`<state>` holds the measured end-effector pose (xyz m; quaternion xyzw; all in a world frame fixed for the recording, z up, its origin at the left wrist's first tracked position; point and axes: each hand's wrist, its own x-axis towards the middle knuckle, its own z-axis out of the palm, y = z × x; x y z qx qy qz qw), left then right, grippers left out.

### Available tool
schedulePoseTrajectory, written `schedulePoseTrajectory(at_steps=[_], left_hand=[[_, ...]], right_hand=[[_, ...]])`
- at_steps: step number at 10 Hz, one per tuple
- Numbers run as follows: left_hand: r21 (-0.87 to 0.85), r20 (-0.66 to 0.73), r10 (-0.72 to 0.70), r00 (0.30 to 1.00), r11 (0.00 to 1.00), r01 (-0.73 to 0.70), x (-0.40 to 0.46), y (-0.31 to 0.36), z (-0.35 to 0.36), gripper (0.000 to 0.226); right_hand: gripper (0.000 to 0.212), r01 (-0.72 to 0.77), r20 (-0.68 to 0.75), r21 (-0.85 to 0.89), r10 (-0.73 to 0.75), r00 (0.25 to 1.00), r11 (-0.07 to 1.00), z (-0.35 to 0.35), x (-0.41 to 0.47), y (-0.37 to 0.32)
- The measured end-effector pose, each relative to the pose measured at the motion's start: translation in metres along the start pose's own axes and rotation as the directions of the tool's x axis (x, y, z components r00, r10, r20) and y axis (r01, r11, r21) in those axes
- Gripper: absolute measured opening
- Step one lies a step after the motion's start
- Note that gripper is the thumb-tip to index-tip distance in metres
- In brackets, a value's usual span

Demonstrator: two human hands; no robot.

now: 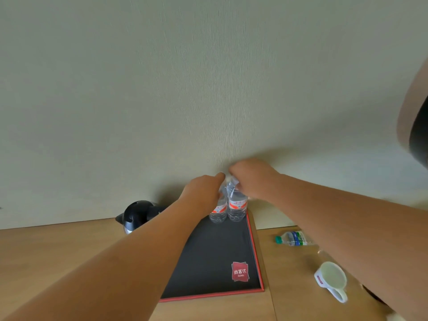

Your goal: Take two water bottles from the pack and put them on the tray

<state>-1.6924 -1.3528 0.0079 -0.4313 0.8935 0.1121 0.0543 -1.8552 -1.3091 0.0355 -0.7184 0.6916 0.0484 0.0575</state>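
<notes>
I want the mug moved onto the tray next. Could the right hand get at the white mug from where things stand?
Probably yes, once freed. The right hand is on the top of a water bottle at the tray's far end. The white mug lies on its side beneath that forearm, with nothing around it.

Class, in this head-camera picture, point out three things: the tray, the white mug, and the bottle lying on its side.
tray (217, 256): head view, bare black surface at its middle.
white mug (331, 278): head view, inside of its open mouth.
lying bottle (295, 238): head view, its blue and green label.
</notes>
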Motion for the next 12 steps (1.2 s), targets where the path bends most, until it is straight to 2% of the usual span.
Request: schedulePoseTrajectory(at_steps=[1, 3, 4, 5, 6, 7, 8, 9, 10, 11, 12], left_hand=[[0.002, -0.001, -0.006, 1.000, 1.000, 0.006, 0.005, -0.001, 0.002, 0.030], [0.076, 0.015, 0.003, 1.000, 0.997, -0.004, 0.006, 0.000, 0.000, 0.032], [0.070, 0.013, -0.047, 0.999, 0.996, 0.046, 0.002, 0.002, 0.005, 0.036], [0.059, -0.016, -0.173, 0.985, 0.983, 0.174, -0.010, 0.006, 0.011, 0.057], [-0.024, -0.010, -0.300, 0.954, 0.954, 0.300, -0.023, 0.005, 0.013, 0.080], [0.026, -0.052, -0.290, 0.956, 0.956, 0.292, -0.044, -0.005, 0.008, 0.044], [0.159, -0.096, -0.245, 0.965, 0.953, 0.258, -0.069, -0.030, 0.005, 0.051], [0.192, -0.152, -0.260, 0.954, 0.939, 0.287, -0.093, -0.052, 0.004, 0.070], [0.128, -0.160, -0.260, 0.952, 0.951, 0.281, -0.115, -0.064, -0.007, 0.073], [0.065, -0.169, -0.188, 0.968, 0.977, 0.201, -0.138, -0.078, -0.042, 0.070], [0.090, -0.252, -0.130, 0.959, 0.983, 0.157, -0.161, -0.094, -0.092, 0.066]], right_hand=[[0.005, 0.021, 0.012, 0.036, -0.021, 1.000, 0.999, 0.005, 0.001, 0.000], [0.041, -0.008, 0.019, 0.082, 0.006, 1.000, 0.997, 0.007, 0.002, -0.002], [0.024, -0.036, -0.001, 0.110, 0.036, 0.999, 0.993, 0.010, -0.001, -0.005], [0.007, -0.059, -0.024, 0.164, 0.064, 0.998, 0.985, 0.014, -0.006, -0.011], [0.014, -0.103, -0.024, 0.220, 0.111, 0.994, 0.970, 0.018, -0.016, -0.012], [0.033, -0.167, -0.032, 0.245, 0.180, 0.983, 0.955, 0.023, -0.028, -0.012], [0.053, -0.238, -0.046, 0.267, 0.259, 0.965, 0.934, 0.019, -0.041, -0.014], [0.051, -0.290, -0.067, 0.209, 0.309, 0.949, 0.934, 0.012, -0.057, -0.021], [0.055, -0.354, -0.070, 0.124, 0.364, 0.929, 0.927, -0.003, -0.076, -0.040], [0.070, -0.388, -0.083, 0.125, 0.399, 0.913, 0.913, -0.039, -0.088, -0.074], [0.079, -0.381, -0.131, 0.184, 0.407, 0.904, 0.906, -0.091, -0.095, -0.114]])
